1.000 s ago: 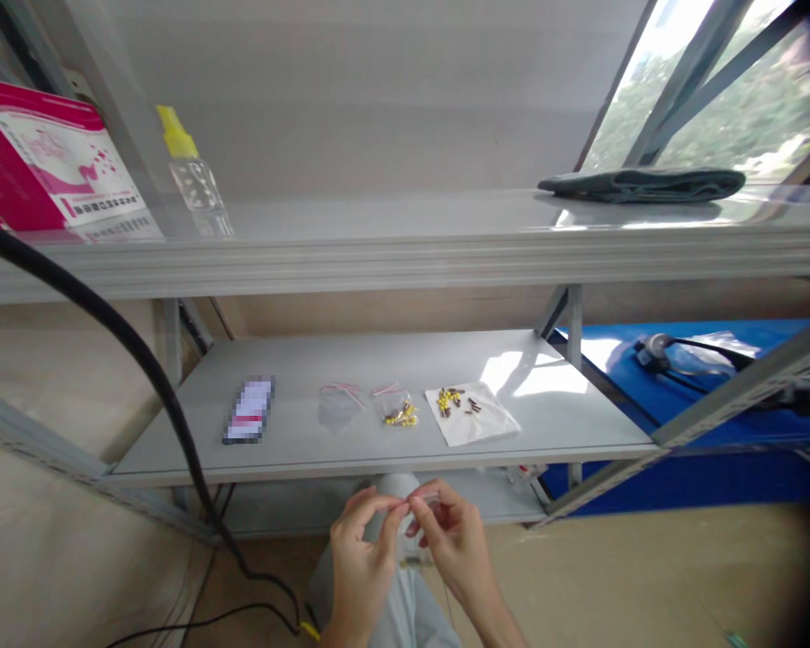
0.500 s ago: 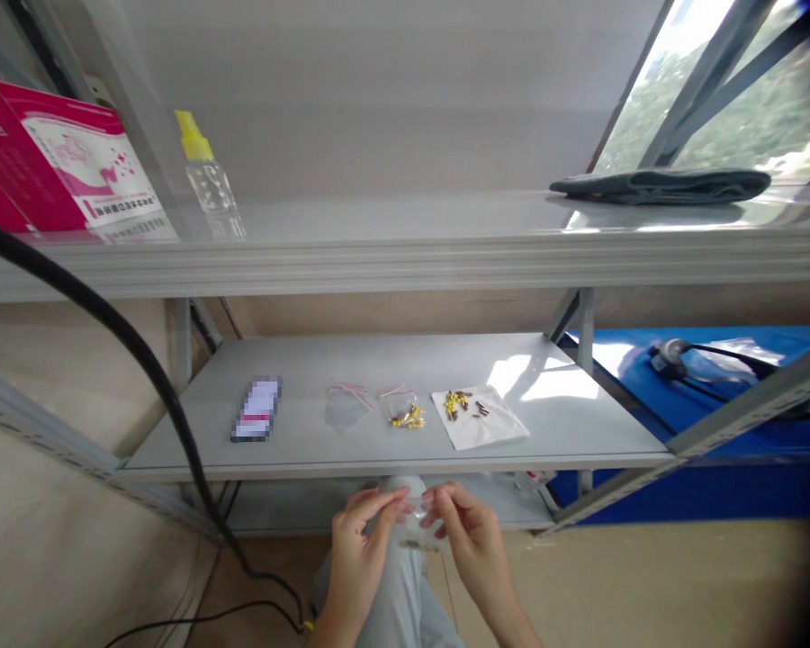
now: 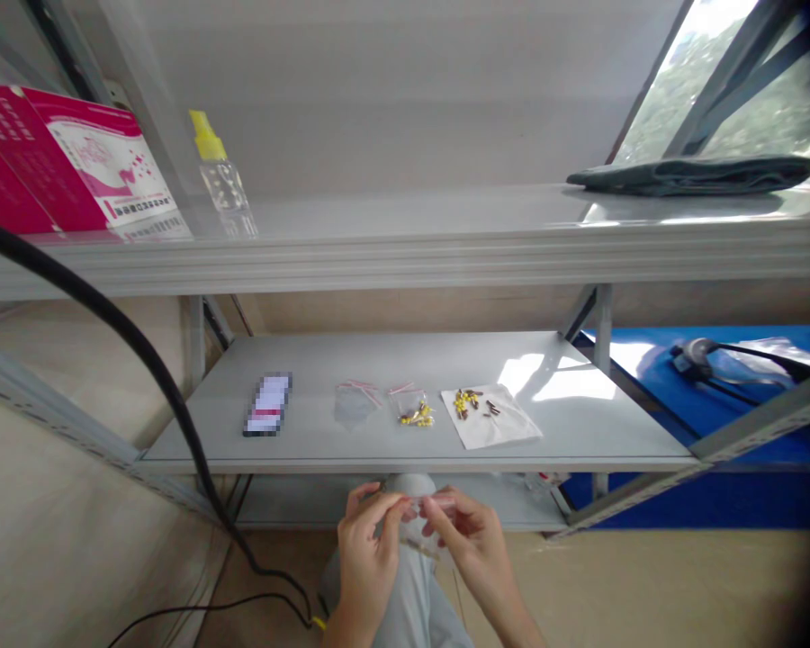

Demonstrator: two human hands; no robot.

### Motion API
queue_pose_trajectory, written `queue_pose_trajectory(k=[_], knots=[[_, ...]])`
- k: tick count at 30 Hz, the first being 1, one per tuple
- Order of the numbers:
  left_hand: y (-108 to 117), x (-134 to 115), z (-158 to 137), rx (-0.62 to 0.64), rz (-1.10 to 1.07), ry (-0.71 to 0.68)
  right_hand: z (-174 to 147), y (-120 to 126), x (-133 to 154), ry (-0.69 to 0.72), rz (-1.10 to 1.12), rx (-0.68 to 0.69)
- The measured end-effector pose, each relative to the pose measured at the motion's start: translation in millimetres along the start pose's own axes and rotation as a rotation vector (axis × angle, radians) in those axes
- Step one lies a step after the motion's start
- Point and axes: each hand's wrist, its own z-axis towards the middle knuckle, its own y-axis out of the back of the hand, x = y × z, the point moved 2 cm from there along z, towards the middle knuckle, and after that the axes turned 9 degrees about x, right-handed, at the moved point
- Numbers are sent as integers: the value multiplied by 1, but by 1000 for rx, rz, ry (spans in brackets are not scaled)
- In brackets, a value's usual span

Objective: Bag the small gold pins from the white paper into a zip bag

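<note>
A small clear zip bag (image 3: pixel 419 533) hangs between my two hands in front of my knee. My left hand (image 3: pixel 370 542) pinches its top edge at the left, thumb against fingers. At the right part of the same edge, my right hand (image 3: pixel 471 538) pinches with thumb and forefinger. Something dark and yellowish lies along the bag's bottom, too small to name. On the shelf beyond are a flat clear zip bag (image 3: pixel 356 405) and another zip bag (image 3: pixel 411 405) with small yellow and brown pieces. More such pieces lie on a white sheet (image 3: pixel 503 430).
A phone (image 3: pixel 268 405) lies on the left of the grey shelf (image 3: pixel 324 360). Above, an upper shelf (image 3: pixel 405 261) carries a pink box (image 3: pixel 74 162), a spray bottle (image 3: pixel 222 180) and folded dark cloth (image 3: pixel 695 175). A thick black cable (image 3: pixel 141 351) crosses the left side.
Both hands have drawn slightly closer together along the bag's top edge, and the right fingers have closed more tightly. The view has shifted a little, so the shelves appear farther right.
</note>
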Motion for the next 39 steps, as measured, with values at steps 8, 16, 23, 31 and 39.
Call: queue_pose_trajectory(k=[8, 16, 23, 31, 39], knots=[[-6, 4, -2, 106, -142, 105, 2, 7, -3, -27, -8, 59], [-8, 23, -2, 7, -361, 326, 6, 1, -21, -23, -73, 216], [0, 26, 6, 8, -457, 372, 12, 5, -34, -94, -62, 261], [-3, 23, 8, -53, -273, 221, 16, 1, -14, -7, -13, 272], [-8, 10, 11, 52, -122, 82, 15, -4, -14, 12, 188, 22]])
